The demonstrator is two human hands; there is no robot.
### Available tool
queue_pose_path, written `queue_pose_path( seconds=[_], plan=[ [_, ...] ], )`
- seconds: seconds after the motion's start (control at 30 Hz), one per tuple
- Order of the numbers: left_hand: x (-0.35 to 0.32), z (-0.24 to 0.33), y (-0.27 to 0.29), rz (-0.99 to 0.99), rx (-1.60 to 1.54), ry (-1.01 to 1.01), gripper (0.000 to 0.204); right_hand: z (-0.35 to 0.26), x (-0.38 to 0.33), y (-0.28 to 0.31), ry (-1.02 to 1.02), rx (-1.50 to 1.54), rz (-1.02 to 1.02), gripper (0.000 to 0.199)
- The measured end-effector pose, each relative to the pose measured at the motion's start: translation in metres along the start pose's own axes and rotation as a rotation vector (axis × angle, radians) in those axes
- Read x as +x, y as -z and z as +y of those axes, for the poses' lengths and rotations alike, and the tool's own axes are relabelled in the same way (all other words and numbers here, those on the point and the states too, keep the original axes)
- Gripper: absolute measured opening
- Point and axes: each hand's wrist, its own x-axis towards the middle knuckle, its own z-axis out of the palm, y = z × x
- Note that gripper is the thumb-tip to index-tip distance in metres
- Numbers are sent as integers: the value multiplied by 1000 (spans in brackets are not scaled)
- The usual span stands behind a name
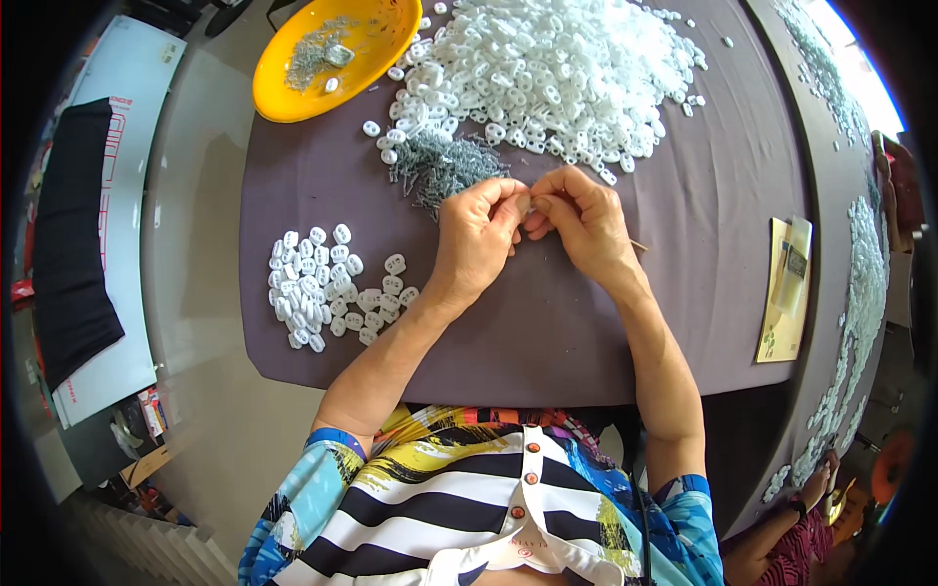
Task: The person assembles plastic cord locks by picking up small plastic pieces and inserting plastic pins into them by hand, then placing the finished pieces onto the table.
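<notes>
My left hand (477, 234) and my right hand (583, 227) meet fingertip to fingertip over the middle of the table. Both are closed in a pinch around a small white plastic piece (532, 207), mostly hidden by the fingers. Just beyond the left hand lies a heap of small grey metal pins (445, 171). Behind it spreads a large pile of white oval plastic pieces with holes (547, 73). A thin brown stick (639, 245) pokes out beside my right wrist; whether the hand holds it, I cannot tell. Left of my left forearm is a smaller group of white pieces (318, 278).
A yellow plate (278, 93) with loose metal bits stands at the far left of the brown-covered table (547, 361). At the right lies a tan card with a clear packet (782, 293). Another table beyond carries more white pieces (860, 283), with another person's hand (816, 483) there.
</notes>
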Motion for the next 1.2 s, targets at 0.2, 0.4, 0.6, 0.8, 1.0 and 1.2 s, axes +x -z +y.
queue_pose_path(
  seconds=[0.2,0.4,0.6,0.8,1.0,1.2],
  plan=[
    [0,2,5,-18,-28,24,12,-7,-1,-3,-54,48,43,8],
    [10,8,20,165,-186,43,9,-21,25,3,108,-421,104,14],
    [20,6,29,243,-370,74,10,-15,71,-20,339,-872,47,17],
    [20,5,33,281,-390,87,9,-9,78,-26,214,-1058,-26,19],
    [22,3,33,269,-384,49,9,-8,87,-24,288,-949,-5,9],
    [21,6,34,240,-377,89,10,-8,77,-14,409,-818,-6,10]
  ],
)
